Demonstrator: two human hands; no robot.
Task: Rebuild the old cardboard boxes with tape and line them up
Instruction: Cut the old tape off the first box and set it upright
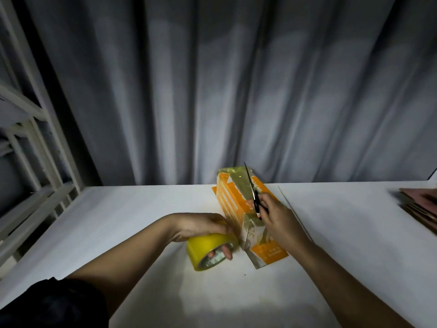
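An orange and white cardboard box lies on the white table, its top and near end covered with shiny clear tape. My left hand grips a yellow tape roll just left of the box, fingers hooked through the core. A strip of tape appears to run from the roll to the box's near end. My right hand holds black scissors over the box, blades pointing up and away, and rests against the box's right side.
Flattened brown cardboard pieces are stacked at the table's right edge. A grey curtain hangs behind the table. A white metal frame stands at the left. A seam runs across the tabletop right of the box.
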